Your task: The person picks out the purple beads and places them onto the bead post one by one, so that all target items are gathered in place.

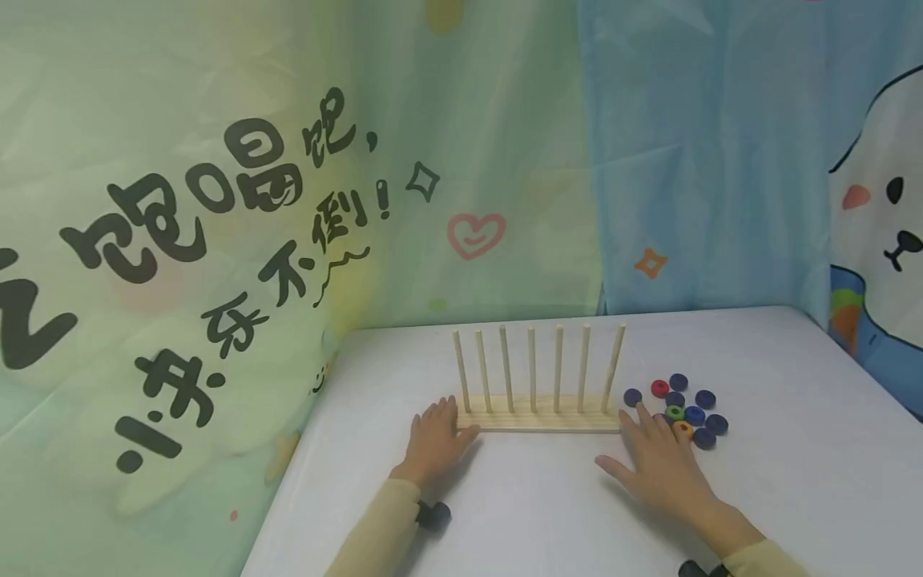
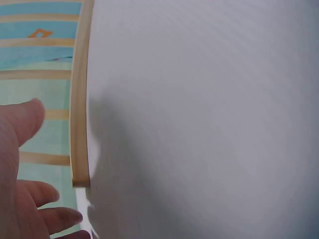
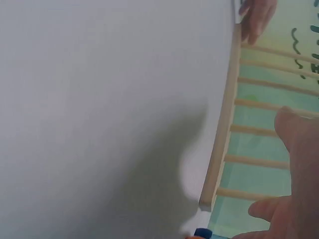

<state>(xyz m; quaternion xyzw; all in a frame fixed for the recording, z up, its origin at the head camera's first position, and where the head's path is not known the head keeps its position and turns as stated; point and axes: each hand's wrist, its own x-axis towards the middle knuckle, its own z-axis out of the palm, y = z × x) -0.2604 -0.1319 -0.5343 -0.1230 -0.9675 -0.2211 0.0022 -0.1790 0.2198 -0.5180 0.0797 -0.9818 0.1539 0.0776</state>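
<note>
A pale wooden rack [image 1: 541, 423] has several upright pegs [image 1: 532, 373] standing in a row along its flat base. My left hand [image 1: 436, 441] is at the rack's left end, with fingers extended and thumb beside the front corner. At the opposite end, my right hand [image 1: 663, 469] spreads its fingers, the index fingertip by the base's corner and the others over the near side of a bead cluster. In the right wrist view, the thumb of the right hand [image 3: 304, 169] stands apart from its fingers. No peg carries a bead.
Right of the rack lie several dark blue beads [image 1: 705, 399], a red bead [image 1: 654, 390], a green bead [image 1: 675, 415] and an orange bead [image 1: 685, 431], partly covered by my fingers. All are on a white table [image 1: 534, 505]. Printed curtains [image 1: 490, 160] hang behind it.
</note>
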